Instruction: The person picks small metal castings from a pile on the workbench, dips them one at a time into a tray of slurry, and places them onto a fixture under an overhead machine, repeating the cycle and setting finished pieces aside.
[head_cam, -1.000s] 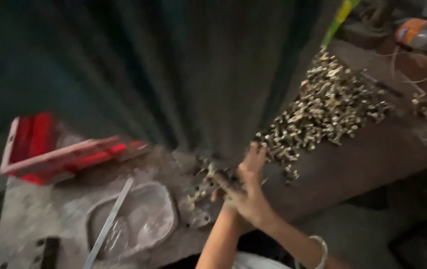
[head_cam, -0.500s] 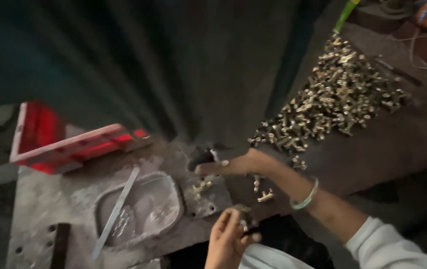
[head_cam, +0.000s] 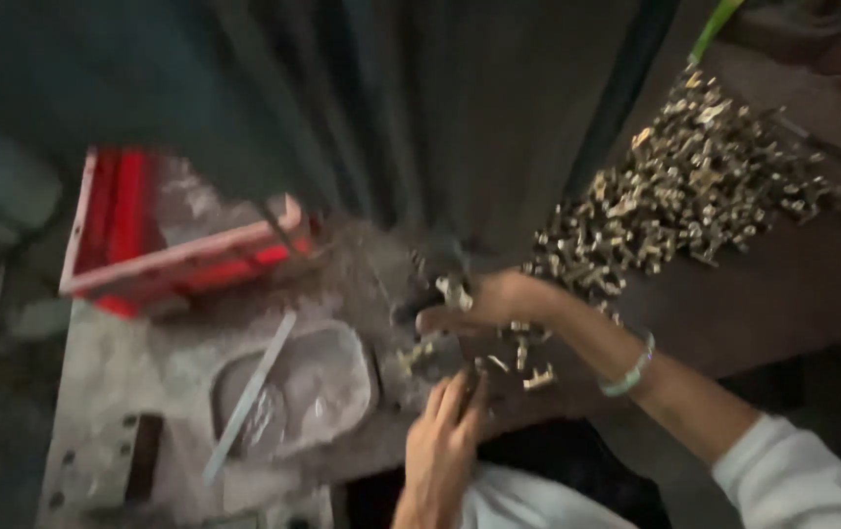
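no packages, labels, signs, screens visible

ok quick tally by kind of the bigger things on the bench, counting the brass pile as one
red tray: 1
grey oval dish: 1
flat metal strip lying across the dish: 1
heap of small brass-coloured parts: 1
hands: 2, right hand and left hand, both among loose parts
total: 6

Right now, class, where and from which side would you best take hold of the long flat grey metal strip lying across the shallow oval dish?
Probably grip the long flat grey metal strip at its upper end, coming from above. That end juts past the shallow oval dish rim, seemingly leaving room under it; the lower end lies flat on the worn bench.
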